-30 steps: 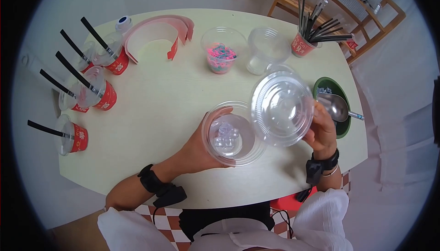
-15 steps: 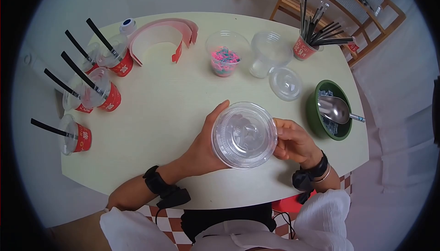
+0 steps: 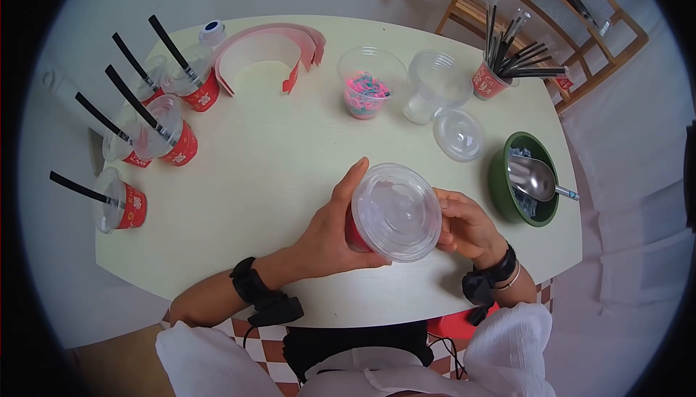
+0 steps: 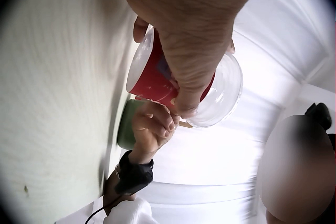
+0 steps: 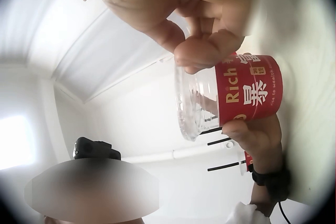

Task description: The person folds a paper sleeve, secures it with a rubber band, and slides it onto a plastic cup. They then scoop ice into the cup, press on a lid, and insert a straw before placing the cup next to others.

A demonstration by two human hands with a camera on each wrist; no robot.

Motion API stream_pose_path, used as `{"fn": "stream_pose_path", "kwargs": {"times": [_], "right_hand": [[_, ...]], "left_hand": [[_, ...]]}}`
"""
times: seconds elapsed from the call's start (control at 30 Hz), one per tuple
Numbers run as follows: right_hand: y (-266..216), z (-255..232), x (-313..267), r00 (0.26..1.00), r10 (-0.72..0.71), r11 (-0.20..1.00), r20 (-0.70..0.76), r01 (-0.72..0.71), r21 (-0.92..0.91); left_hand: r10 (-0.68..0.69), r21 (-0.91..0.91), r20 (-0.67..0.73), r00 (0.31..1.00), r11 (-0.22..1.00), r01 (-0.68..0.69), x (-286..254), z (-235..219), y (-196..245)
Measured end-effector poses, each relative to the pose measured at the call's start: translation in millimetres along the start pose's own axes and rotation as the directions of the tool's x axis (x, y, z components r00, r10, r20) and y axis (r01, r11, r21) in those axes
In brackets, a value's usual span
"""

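Note:
A clear plastic cup with a red printed sleeve (image 5: 251, 90) is held over the table's near side, tilted, with a clear lid (image 3: 397, 212) on its top. My left hand (image 3: 330, 230) grips the cup around its sleeve, as the left wrist view also shows at the red sleeve (image 4: 157, 79). My right hand (image 3: 470, 226) touches the lid's right edge with curled fingers. In the right wrist view the fingertips of my right hand (image 5: 199, 29) pinch at the lid rim. The cup's contents are hidden from above.
Several lidded cups with black straws (image 3: 181, 143) stand at the left. Behind are pink sleeves (image 3: 230, 60), a cup of pink and teal pieces (image 3: 366, 96), empty clear cups (image 3: 438, 81), a loose lid (image 3: 459, 136) and a straw cup (image 3: 490, 81). A green bowl (image 3: 502, 187) with a metal scoop lies right.
The lid in my right hand came left onto the cup in my left hand. The cup then tilted, and its red sleeve came into view. Both hands now meet at it.

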State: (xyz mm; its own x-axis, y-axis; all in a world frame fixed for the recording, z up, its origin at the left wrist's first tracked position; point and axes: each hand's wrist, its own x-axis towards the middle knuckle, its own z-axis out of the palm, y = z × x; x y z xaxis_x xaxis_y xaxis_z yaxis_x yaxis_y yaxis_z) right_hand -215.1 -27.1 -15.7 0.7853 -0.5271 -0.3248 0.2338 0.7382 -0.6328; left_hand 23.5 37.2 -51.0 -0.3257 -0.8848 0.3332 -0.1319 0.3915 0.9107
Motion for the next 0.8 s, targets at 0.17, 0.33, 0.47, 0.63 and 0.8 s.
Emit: {"fn": "stream_pose_path", "kwargs": {"times": [0.17, 0.33, 0.47, 0.63, 0.8], "right_hand": [[-1.2, 2.0, -2.0, 0.968, -0.222, 0.925, -0.116, 0.171, -0.339], [-3.6, 17.6, -10.1, 0.727, -0.663, 0.310, 0.181, 0.486, -0.817], [-3.6, 35.8, -18.2, 0.733, -0.466, -0.208, 0.495, 0.453, -0.867], [13.7, 45.0, -13.6, 0.683, -0.471, -0.364, 0.558, 0.426, -0.828], [21.8, 47.4, -13.3, 0.663, -0.449, -0.536, 0.599, 0.337, -0.774]], "left_hand": [[-0.080, -0.090, 0.015, 0.997, 0.993, 0.081, 2.9, -1.4, 9.3], [-0.202, -0.276, 0.089, 0.975, 0.936, 0.219, 4.1, -0.9, 13.1], [-0.302, -0.410, 0.154, 0.941, 0.847, 0.339, 5.2, -1.9, 12.9], [-0.284, -0.500, 0.090, 0.955, 0.816, 0.290, 6.2, -0.2, 11.7], [-0.276, -0.477, 0.082, 0.957, 0.832, 0.281, 9.1, 0.5, 14.2]]}}
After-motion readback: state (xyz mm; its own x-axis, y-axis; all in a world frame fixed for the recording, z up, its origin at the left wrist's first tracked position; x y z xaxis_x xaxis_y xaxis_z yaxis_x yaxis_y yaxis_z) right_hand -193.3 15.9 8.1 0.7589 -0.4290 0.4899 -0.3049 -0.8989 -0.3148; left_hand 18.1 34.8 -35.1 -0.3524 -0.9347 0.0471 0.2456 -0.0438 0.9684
